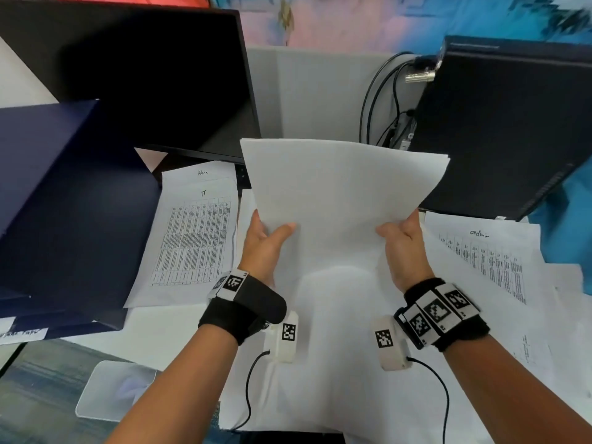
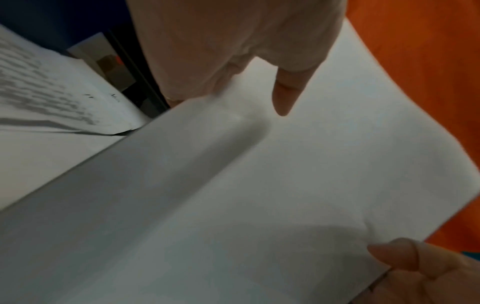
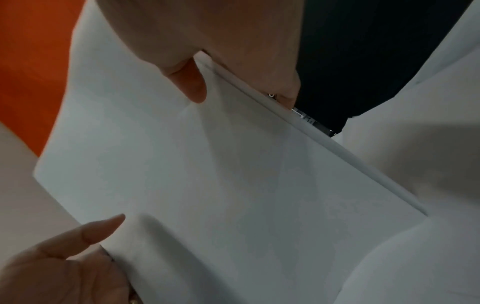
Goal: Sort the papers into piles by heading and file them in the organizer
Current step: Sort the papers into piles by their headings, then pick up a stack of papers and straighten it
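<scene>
I hold a stack of white papers [image 1: 339, 193] upright over the desk, blank backs toward me. My left hand [image 1: 264, 238] grips its left edge with the thumb on the near face; my right hand [image 1: 402, 237] grips the right edge the same way. Both wrist views show the stack [image 2: 298, 185] [image 3: 207, 174] with a thumb lying across it. A printed sheet headed "IT" [image 1: 195, 238] lies to the left, over one marked "Admin". A sheet marked "admin" [image 1: 487, 261] lies to the right. The dark blue organizer [image 1: 64, 203] stands at far left.
A black monitor [image 1: 153, 75] stands behind the left papers. A black computer case [image 1: 506, 129] with cables [image 1: 381, 100] fills the right rear. More white sheets [image 1: 336, 363] cover the desk under my wrists. A clear plastic piece [image 1: 115, 392] lies at the near left edge.
</scene>
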Available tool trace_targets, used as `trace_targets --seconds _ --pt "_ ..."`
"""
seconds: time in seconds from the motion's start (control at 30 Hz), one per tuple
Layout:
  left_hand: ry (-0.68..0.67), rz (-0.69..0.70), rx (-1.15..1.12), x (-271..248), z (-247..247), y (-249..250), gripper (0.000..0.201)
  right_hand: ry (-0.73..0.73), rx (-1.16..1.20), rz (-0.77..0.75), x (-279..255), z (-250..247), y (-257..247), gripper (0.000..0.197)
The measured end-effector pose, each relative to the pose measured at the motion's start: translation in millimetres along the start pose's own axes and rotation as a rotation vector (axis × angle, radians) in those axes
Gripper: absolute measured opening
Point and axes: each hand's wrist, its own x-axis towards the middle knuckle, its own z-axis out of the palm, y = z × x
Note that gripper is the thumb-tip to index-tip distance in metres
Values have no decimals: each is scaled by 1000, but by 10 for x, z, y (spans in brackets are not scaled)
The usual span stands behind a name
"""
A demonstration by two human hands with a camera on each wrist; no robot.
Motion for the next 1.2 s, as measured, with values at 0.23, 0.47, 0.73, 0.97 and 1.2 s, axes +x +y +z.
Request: trace_targets --seconds 0.23,0.47,0.73,0.97,1.2 --pt "71 55 192 -42 64 -89 36 21 -153 21 15 65 59 37" --pt "180 141 218 -42 -339 77 22 -95 -253 -72 79 330 -125 29" --pt "303 46 441 -163 -1254 -35 42 -291 -522 152 -81 1129 272 35" --pt "281 -176 692 -108 -2073 -242 47 -374 -557 351 -264 1847 737 36" --pt "104 -217 999 144 -2485 -325 47 -362 -522 471 -211 2429 979 38"
